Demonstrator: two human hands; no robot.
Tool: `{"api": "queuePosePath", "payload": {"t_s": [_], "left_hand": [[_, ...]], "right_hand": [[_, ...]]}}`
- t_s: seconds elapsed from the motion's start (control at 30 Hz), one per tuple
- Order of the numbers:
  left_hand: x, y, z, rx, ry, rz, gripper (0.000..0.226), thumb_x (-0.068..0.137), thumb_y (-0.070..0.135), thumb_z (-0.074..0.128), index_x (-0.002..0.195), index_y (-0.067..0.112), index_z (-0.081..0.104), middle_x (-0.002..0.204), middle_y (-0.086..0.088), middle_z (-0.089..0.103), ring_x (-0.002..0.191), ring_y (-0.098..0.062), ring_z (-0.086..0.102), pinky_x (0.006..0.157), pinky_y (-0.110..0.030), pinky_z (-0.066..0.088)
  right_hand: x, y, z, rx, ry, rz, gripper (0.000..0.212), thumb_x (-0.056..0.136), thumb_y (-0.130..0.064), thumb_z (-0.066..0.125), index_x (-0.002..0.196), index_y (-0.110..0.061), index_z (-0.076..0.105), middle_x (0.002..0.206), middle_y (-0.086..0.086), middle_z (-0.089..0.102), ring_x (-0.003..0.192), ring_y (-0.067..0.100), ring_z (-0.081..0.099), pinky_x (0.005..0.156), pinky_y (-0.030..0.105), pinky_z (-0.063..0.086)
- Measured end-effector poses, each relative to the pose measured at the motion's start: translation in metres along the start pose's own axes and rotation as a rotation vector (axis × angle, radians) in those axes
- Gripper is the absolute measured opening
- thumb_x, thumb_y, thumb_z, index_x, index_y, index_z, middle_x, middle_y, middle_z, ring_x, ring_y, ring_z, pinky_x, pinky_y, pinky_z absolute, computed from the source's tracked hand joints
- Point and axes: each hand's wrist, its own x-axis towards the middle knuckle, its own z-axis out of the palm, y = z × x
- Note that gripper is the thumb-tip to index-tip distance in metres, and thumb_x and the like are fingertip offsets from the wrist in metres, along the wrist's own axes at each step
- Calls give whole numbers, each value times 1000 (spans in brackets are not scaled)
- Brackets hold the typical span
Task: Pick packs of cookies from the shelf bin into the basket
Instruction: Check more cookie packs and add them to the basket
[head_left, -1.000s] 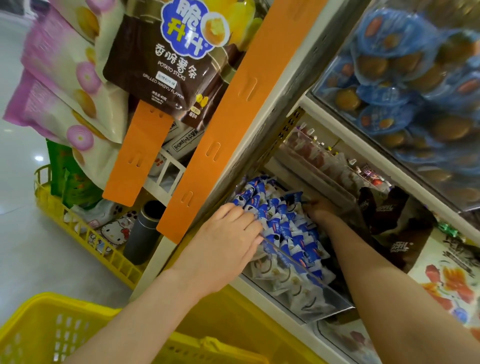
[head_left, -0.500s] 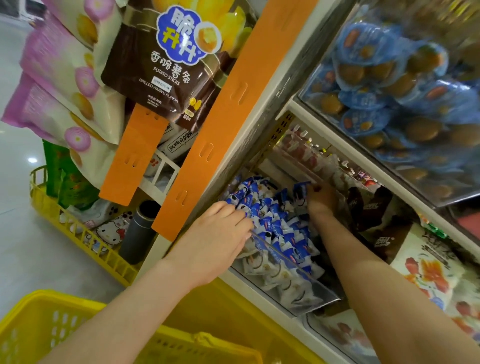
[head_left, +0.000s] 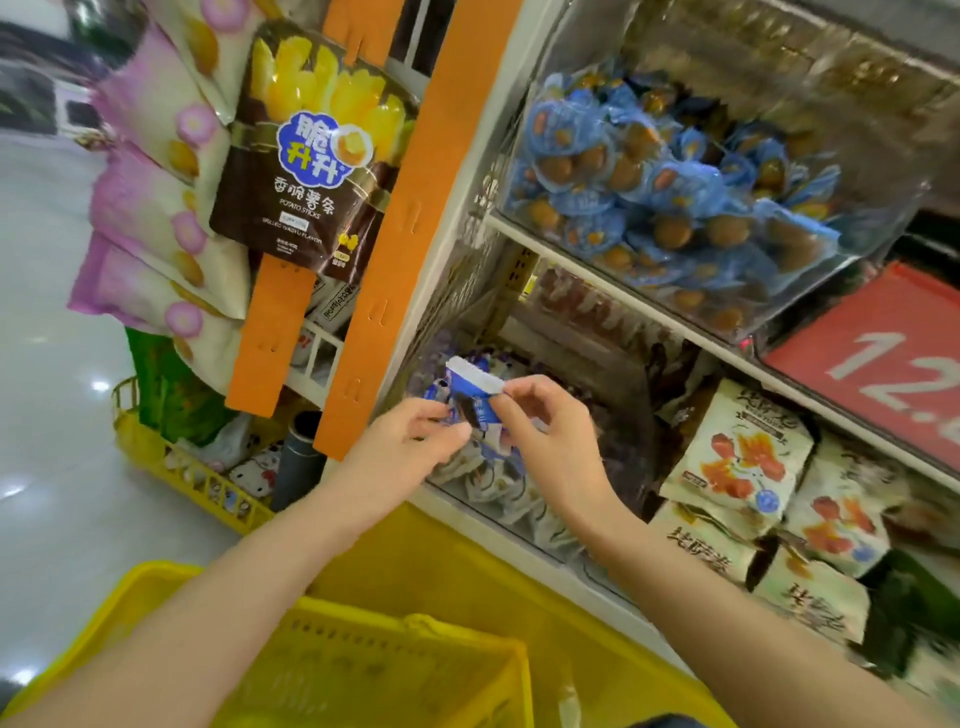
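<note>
At mid-frame the left hand (head_left: 410, 449) and right hand (head_left: 551, 437) together pinch one small blue-and-white foil cookie pack (head_left: 470, 397) just above the clear plastic shelf bin (head_left: 519, 522): picked, I judge, but not yet dropped into the yellow plastic basket (head_left: 415, 621) below.

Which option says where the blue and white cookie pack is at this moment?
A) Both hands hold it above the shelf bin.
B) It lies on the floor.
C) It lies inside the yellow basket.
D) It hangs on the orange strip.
A: the left hand and the right hand both pinch the cookie pack over the shelf bin; it is not yet in the yellow basket.
</note>
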Motion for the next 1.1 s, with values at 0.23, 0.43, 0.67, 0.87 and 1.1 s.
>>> {"api": "queuePosePath", "payload": {"t_s": [0.23,0.43,0.67,0.87,1.1], "left_hand": [[-17,-17,-13,24,61,42,33,86,19,63,117,18,53,113,5,61,101,-4,58,84,-21,47],[-17,-46,-19,124,90,6,17,84,18,65,91,31,55,91,3,64,81,-9,59,60,-15,42],[-22,-52,-3,-248,45,-232,18,95,35,44,95,29,61,71,11,70,59,-2,64,60,-31,54],[-26,-65,10,-124,142,-199,11,90,25,56,100,30,58,93,-2,68,78,-16,68,72,-38,57],[-30,-74,17,373,240,154,27,90,23,54,113,37,53,97,24,44,83,14,51,66,0,38]], "right_hand": [[-30,-2,18,246,-79,60,8,92,-14,53,87,-15,59,81,-2,63,68,2,57,63,17,48],[-38,17,44,386,-221,238,11,95,-20,47,96,-21,57,85,-7,64,78,7,60,64,22,50],[-44,42,57,668,-181,536,15,95,-18,48,103,-9,58,87,7,67,73,14,61,61,22,49],[-54,49,65,458,-160,422,10,91,-15,55,100,-10,58,92,2,64,76,4,58,68,13,47],[-59,46,61,579,-281,406,20,94,-21,51,109,-13,61,109,12,67,101,20,64,91,34,50]]}}
